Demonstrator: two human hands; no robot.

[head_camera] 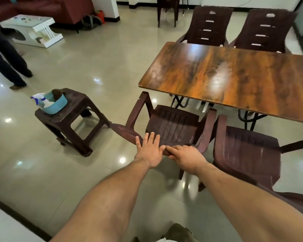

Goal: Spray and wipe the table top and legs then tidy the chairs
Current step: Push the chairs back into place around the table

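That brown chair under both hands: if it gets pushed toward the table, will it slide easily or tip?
The chair looks like moulded plastic, so probably light for its size. The floor is glossy tile, so its legs should slide readily. Both hands, left hand and right hand, press high on the backrest, so it might tilt forward if a leg catches.

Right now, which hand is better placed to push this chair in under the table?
Right, probably. The right hand has its fingers curled over the chair back's top edge, a real grip. The left hand only lies flat, fingers spread, so it can press but not steer.
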